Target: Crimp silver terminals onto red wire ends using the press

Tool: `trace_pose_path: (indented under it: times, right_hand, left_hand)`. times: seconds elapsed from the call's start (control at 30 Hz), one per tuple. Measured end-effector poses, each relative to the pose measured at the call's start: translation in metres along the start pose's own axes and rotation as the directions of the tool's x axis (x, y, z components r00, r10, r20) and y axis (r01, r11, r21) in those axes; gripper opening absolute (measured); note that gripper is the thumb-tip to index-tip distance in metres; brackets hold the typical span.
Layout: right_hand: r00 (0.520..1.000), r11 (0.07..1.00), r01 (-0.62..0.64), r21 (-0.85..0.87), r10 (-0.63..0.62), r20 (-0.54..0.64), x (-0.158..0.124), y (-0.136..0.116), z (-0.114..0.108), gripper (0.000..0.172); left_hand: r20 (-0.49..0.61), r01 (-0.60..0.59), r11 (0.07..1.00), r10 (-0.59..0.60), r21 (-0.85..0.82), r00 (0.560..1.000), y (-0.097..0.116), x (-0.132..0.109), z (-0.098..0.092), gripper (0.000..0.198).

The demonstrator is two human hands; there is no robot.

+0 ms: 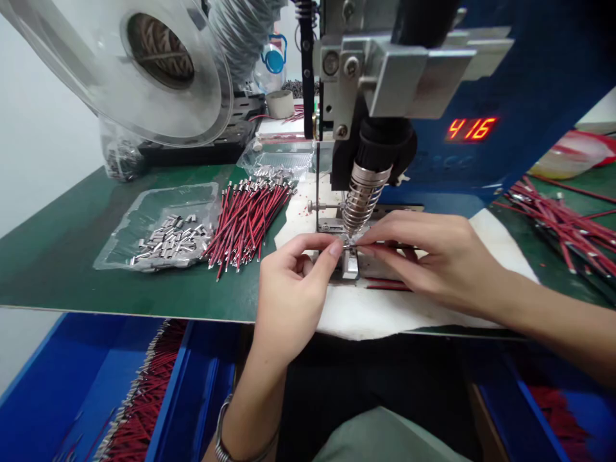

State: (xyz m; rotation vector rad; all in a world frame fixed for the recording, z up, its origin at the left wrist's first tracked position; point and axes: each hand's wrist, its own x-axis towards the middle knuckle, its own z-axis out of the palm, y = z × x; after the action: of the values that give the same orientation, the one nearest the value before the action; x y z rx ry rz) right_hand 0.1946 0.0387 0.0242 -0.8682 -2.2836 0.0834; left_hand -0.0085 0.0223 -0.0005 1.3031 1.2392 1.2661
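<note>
My left hand (293, 282) is curled, thumb and forefinger pinched at the small metal fixture (350, 264) under the machine's ribbed nozzle (362, 197). What it pinches is too small to name. My right hand (433, 256) comes in from the right, its fingertips pressed together on a thin red wire (389, 286) that runs to the same spot. Both sets of fingertips almost touch beneath the nozzle.
A bundle of red and black wires (248, 218) and a clear bag of small metal sleeves (166, 239) lie left on the green table (72, 256). More red wires (563, 221) lie right. The blue machine shows 416 (470, 128). Blue bins (120, 391) hold wires below.
</note>
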Motion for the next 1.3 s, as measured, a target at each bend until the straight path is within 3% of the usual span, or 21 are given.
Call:
trace_pose_path:
  times: [0.5, 0.93, 1.17, 1.3]
  right_hand:
    - [0.999, 0.997, 0.052, -0.055, -0.052, 0.006, 0.003, 0.001, 0.001, 0.015]
    - [1.000, 0.997, 0.016, -0.081, -0.015, 0.017, 0.001, 0.000, 0.000, 0.012]
    - [0.999, 0.998, 0.028, -0.063, -0.026, 0.031, 0.002, 0.000, 0.001, 0.014]
    - [0.999, 0.996, 0.034, -0.078, -0.032, 0.032, 0.002, 0.000, 0.001, 0.013]
  left_hand:
    - [-0.007, 0.015, 1.000, -0.015, -0.012, 1.000, 0.000, 0.000, 0.000, 0.020]
    - [-0.015, 0.000, 1.000, 0.000, 0.028, 1.000, 0.000, 0.000, 0.001, 0.020]
    - [0.015, -0.070, 0.982, 0.068, 0.176, 0.998, 0.006, 0.004, -0.011, 0.022]
    - [0.038, -0.046, 0.980, 0.039, 0.195, 0.999, 0.003, 0.007, -0.018, 0.030]
